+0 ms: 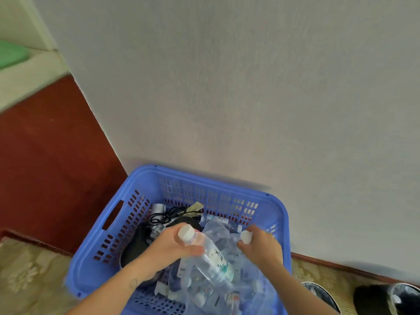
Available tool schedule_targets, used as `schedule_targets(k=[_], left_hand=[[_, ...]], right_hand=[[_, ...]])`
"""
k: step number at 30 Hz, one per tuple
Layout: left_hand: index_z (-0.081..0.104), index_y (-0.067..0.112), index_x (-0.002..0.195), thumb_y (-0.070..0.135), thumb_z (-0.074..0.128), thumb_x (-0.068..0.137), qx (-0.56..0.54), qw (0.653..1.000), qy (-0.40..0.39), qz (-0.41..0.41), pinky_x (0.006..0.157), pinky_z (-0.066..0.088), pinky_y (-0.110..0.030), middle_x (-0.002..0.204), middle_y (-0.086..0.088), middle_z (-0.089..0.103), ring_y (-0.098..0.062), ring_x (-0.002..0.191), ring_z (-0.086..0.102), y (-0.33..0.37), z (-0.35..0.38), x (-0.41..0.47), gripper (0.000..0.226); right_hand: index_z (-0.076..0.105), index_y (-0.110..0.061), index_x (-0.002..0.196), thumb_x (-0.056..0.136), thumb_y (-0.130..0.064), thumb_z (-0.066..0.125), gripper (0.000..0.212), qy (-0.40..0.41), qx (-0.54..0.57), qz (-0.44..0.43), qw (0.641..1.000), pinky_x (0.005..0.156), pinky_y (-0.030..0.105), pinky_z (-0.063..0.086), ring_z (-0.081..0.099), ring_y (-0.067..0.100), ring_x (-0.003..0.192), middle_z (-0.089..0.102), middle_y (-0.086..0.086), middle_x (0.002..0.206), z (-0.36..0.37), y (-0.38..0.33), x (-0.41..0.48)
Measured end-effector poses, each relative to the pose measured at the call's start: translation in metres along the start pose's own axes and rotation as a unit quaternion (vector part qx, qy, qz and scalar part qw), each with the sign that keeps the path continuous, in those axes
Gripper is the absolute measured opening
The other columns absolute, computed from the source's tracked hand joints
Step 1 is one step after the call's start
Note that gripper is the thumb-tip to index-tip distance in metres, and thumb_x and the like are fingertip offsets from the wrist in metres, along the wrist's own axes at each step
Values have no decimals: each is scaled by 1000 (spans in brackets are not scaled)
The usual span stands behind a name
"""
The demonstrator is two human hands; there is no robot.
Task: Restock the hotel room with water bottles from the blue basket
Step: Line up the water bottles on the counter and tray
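Note:
A blue plastic basket (141, 196) stands on the floor against the wall. My left hand (172, 244) grips a clear water bottle (213, 258) near its white cap, the bottle tilted over the basket. My right hand (261, 246) holds the neck of a second bottle with a white cap (246, 236); its body is hidden among clear plastic wrap. Inside the basket lie more wrapped items, a black cable (168, 215) and a dark round object (136, 246).
A grey wall (250, 87) rises right behind the basket. Red carpet (45, 167) lies to the left, a patterned beige rug (27, 276) at the lower left. Two dark round containers (386, 296) stand at the lower right.

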State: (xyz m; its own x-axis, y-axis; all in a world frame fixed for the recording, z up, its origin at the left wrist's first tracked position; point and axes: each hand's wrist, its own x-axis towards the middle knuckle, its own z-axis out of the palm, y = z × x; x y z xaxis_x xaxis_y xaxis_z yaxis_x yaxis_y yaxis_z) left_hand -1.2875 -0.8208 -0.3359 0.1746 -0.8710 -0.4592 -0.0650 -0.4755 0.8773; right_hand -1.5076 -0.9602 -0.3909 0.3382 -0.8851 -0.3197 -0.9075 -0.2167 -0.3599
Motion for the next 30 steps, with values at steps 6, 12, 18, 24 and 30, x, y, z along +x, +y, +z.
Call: schedule_targets(k=[6, 12, 18, 24, 30], left_hand=[[70, 26, 112, 51, 81, 70, -127, 991, 37, 18, 87, 55, -27, 114, 3, 73, -12, 106, 68, 19, -35, -48, 50], [69, 15, 114, 42, 64, 80, -156, 977, 97, 109, 84, 57, -29, 110, -6, 74, -19, 106, 69, 42, -99, -118, 44], [74, 11, 96, 47, 62, 82, -177, 947, 160, 215, 73, 54, -24, 103, -9, 72, -19, 94, 69, 59, -173, -203, 40], [71, 7, 98, 52, 55, 79, -203, 914, 239, 259, 80, 44, -35, 95, -8, 72, -17, 84, 65, 61, -242, -291, 51], [72, 13, 85, 49, 46, 95, -256, 880, 265, 301, 78, 52, -40, 78, -14, 67, -23, 68, 65, 67, -304, -355, 45]], right_hand=[[61, -34, 86, 78, -36, 71, 13, 76, 127, -100, 984, 60, 30, 47, 58, 11, 67, 60, -13, 63, -60, -70, -19], [62, -32, 80, 73, -31, 76, 16, 128, 155, -247, 948, 53, 26, 37, 46, 4, 52, 46, -15, 47, -95, -191, -62], [64, -28, 73, 79, -30, 78, 15, 170, 270, -334, 887, 50, 25, 35, 40, 5, 46, 49, -9, 49, -105, -309, -126], [69, -16, 75, 80, -29, 78, 17, 170, 376, -400, 818, 49, 21, 32, 38, 3, 49, 49, 0, 55, -118, -427, -199], [69, -10, 72, 84, -30, 74, 24, 131, 414, -453, 778, 51, 21, 37, 45, 7, 52, 68, 5, 61, -134, -511, -253]])
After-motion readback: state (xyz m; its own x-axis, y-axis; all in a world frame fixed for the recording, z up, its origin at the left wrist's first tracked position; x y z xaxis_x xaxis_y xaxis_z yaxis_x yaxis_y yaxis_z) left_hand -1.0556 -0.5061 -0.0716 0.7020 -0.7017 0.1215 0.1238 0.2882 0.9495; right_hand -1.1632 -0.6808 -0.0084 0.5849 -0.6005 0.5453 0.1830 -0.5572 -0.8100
